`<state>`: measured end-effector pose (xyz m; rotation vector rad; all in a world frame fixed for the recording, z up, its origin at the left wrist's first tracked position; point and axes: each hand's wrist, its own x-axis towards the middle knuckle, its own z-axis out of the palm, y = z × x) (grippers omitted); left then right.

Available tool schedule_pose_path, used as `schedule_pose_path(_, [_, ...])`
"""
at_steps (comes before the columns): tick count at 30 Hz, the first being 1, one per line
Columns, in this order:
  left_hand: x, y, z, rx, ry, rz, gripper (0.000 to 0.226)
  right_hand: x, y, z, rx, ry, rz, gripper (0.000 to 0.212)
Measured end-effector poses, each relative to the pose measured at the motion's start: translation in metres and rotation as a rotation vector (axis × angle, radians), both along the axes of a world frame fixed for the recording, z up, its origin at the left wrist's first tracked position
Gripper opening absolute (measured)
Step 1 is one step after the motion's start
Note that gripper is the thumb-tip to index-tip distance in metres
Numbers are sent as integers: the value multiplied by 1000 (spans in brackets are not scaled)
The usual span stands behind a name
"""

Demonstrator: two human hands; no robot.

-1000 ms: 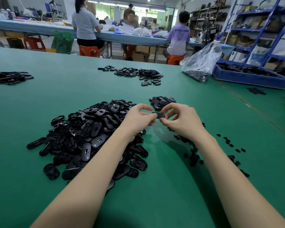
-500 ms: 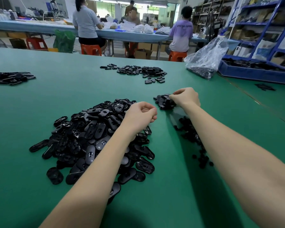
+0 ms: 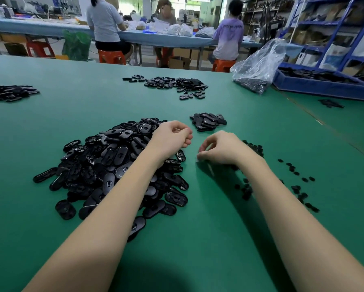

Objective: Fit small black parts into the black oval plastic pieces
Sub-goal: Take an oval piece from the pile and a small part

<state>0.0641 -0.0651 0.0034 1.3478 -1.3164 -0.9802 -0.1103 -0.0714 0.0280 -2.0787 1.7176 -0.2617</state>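
Spanning most of the view, the green table (image 3: 50, 127) carries the big heap of black oval plastic pieces (image 3: 113, 163) under and left of the left hand (image 3: 170, 137), a smaller stack of ovals (image 3: 208, 122) just beyond both hands, and small black parts (image 3: 250, 147) scattered under and right of the right hand (image 3: 221, 149). Left fingers are curled, apparently holding nothing; the right fingertips (image 3: 200, 155) point down at the mat, nearer the small parts, but blur hides whether they pinch one

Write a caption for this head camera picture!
Two hands hover over a green table beside a big pile of black oval plastic pieces.
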Motion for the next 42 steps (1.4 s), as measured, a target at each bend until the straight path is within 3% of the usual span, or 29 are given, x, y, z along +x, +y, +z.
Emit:
schedule_pose_path(3, [-2, 4, 4, -35, -34, 12, 16, 6, 10, 1, -43, -88, 84, 11])
schedule_pose_path(7, [-4, 9, 7, -111, -122, 104, 11, 11, 18, -11, -83, -96, 203, 34])
schedule_pose_path(13, [-9, 15, 12, -104, -146, 91, 20, 10, 15, -25, -273, -31, 199, 9])
schedule_pose_path(17, [-12, 18, 13, -108, -142, 71, 17, 3, 11, -25, -350, 12, 226, 13])
schedule_pose_path(20, [-14, 18, 12, -118, -113, 43, 7, -9, 5, -19, -367, -157, 170, 10])
schedule_pose_path(24, [-21, 19, 11, -20, -13, -70, 12, -23, 0, -6, -329, -527, 60, 12])
schedule_pose_path(29, [-28, 23, 8, 36, 62, -145, 13, -32, -1, 0, -211, -607, 9, 13])
schedule_pose_path(32, [-27, 21, 7, 52, 100, -119, 19, -39, -4, -3, -198, -541, -45, 12])
schedule_pose_path(36, [-25, 20, 6, 69, 148, -90, 20, -47, -7, -12, -270, -151, -106, 5])
schedule_pose_path(38, [-24, 19, 5, 52, 149, -74, 22, -45, -7, -16, -267, -73, -101, 4])
schedule_pose_path(42, [-25, 17, 3, 10, 155, -34, 26, -41, -7, -20, -297, 44, -83, 21])
